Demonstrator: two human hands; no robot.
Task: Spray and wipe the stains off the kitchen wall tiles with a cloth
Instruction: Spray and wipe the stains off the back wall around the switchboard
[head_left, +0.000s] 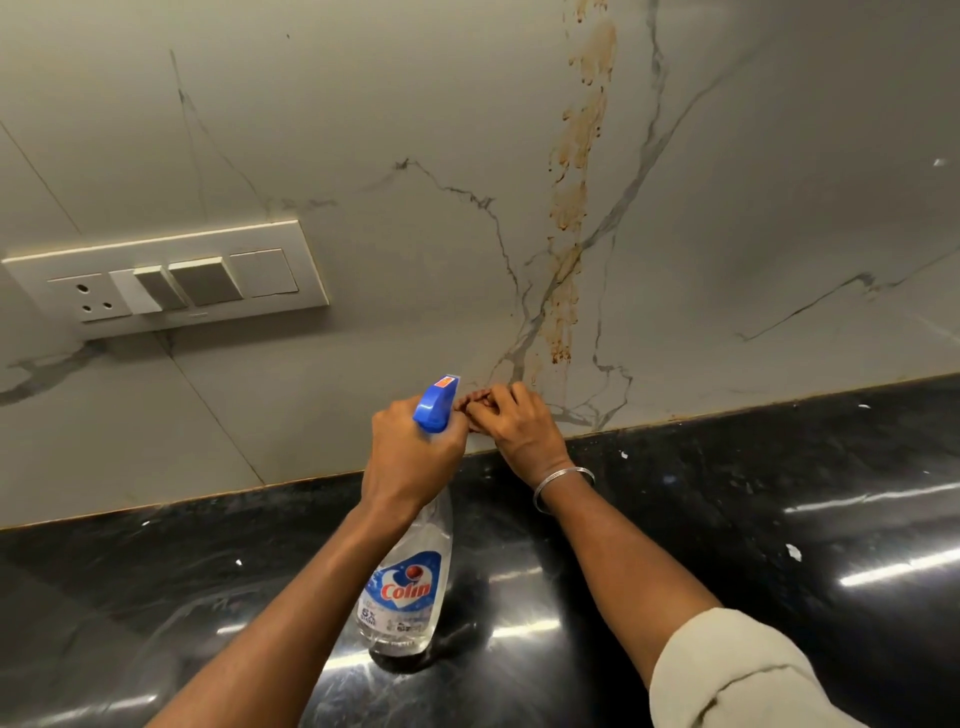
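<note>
Clasping the spray bottle (410, 587) neck, left hand (410, 460) grip curled, right hand (522, 431) pinching the blue spray head (434, 410)

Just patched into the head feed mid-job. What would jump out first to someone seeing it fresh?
A brown stain streak runs down the marble-look wall tiles, right of centre, ending near the black countertop. Below it, the left hand grips the neck of a clear spray bottle resting on the countertop, while the right hand pinches at its blue nozzle.
</note>
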